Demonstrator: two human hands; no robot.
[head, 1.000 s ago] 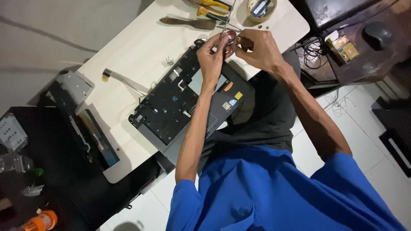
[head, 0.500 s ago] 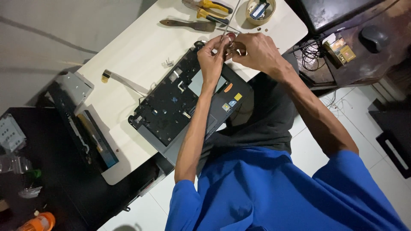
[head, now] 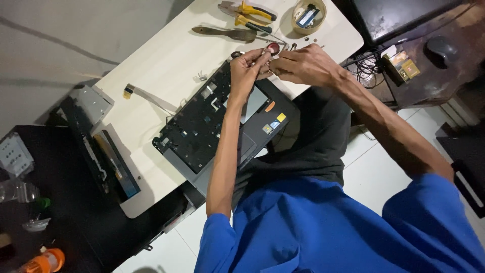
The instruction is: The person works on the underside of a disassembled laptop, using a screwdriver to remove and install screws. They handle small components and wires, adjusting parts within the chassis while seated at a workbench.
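Dim room, with the pale tabletop (head: 166, 65) the brightest area. The left and right edges sink into dark shadow. Focus is fairly sharp, with slight wide-angle stretch.

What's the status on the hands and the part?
Left hand and right hand pinch a small reddish round part together. Opened laptop base lies below. Pliers nearby, not obstructing.

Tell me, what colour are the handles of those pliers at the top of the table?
Yellow and black, on the pliers, best seen in the head view.
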